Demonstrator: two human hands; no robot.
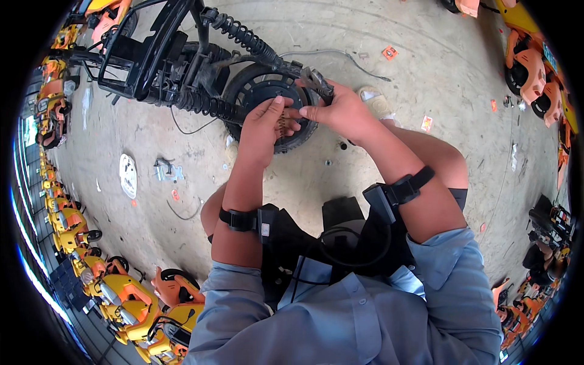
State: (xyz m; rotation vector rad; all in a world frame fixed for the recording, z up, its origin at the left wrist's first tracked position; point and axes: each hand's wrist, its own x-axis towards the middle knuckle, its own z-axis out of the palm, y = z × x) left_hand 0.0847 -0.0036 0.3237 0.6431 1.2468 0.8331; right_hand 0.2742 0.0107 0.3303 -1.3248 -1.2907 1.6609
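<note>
My left hand (263,125) is closed, thumb against fingers, on a small thin coil that looks like a spring (281,123). Close beside it, my right hand (344,109) grips a dark metal tool that looks like pliers (319,85), its jaws pointing away from me. The thumb tips of both hands nearly meet. Just beyond and below them is a black wheel (252,91) with a tyre, part of a stripped black scooter frame (143,58). Two coil-over shock absorbers (240,36) run from the frame toward the wheel. My fingers hide part of the hub.
A grey cable (350,56) lies on the concrete floor beyond the wheel. To the left are a white oval plate (128,176) and a metal bracket (167,170). Rows of yellow and orange scooters (125,298) line both sides. Another person (541,261) is at the far right.
</note>
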